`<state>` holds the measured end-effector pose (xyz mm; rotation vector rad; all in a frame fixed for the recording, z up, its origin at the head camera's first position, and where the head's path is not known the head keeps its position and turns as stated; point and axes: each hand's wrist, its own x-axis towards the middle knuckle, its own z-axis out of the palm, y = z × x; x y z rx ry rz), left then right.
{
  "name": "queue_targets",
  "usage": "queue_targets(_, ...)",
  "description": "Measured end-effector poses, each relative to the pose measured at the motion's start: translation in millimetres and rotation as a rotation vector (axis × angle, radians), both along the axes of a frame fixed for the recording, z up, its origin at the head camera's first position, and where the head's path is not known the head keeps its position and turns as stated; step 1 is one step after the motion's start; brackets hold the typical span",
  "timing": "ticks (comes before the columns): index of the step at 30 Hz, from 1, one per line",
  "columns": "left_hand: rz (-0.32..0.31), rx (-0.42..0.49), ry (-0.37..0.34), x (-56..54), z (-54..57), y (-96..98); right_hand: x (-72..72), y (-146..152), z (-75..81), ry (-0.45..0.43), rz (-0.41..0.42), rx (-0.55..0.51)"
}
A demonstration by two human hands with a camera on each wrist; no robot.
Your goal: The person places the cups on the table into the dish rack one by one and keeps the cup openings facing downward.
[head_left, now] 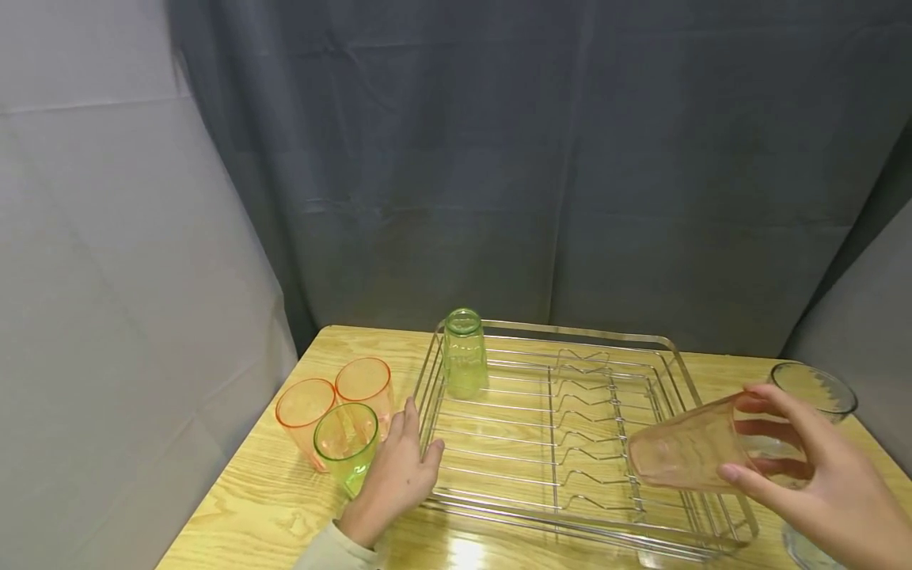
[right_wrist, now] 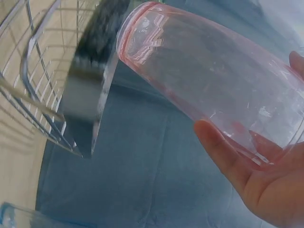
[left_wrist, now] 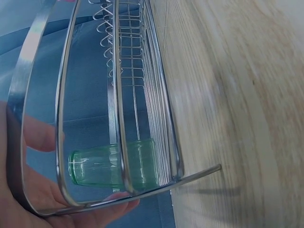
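Note:
My right hand (head_left: 819,475) grips an orange-pink tinted drinking glass (head_left: 684,447) near its mouth, thumb on one side and fingers on the other. The glass is tilted almost on its side, its thick base pointing left over the right part of the wire dish rack (head_left: 584,331). At the rack's left side is my left hand (head_left: 400,475), fingers extended and thumb spread, with the rack's rim between them in the left wrist view. Inside the rack, a green glass (head_left: 465,360) stands upside down in the back left corner.
Left of the rack, two orange glasses (head_left: 305,408) (head_left: 370,384) and a green glass (head_left: 349,451) stand upright close together. A clear glass (head_left: 812,380) stands behind my right hand, and part of another clear glass (head_left: 805,546) shows below it. Grey curtains (head_left: 456,158) surround the wooden table (head_left: 249,507).

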<state>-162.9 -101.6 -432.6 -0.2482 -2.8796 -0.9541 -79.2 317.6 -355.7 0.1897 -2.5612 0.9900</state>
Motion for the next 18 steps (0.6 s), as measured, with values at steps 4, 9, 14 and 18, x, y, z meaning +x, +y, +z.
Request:
queue_targets(4,0.012,-0.007,0.005,-1.5,1.0,0.6,-1.2,-6,-5.2,-0.007,0.031,-0.018)
queue_targets(9,0.012,-0.012,0.006,-2.4,1.9,1.8,-2.4,-15,-10.1,0.037,0.094,-0.056)
queue_targets(14,0.0,-0.004,0.018,-1.7,0.6,1.5,-3.0,-19,-12.0,0.026,0.086,-0.074)
queue_targets(18,-0.008,0.008,0.017,-1.2,-0.8,0.3,-3.6,-20,-11.6,0.012,0.075,-0.096)
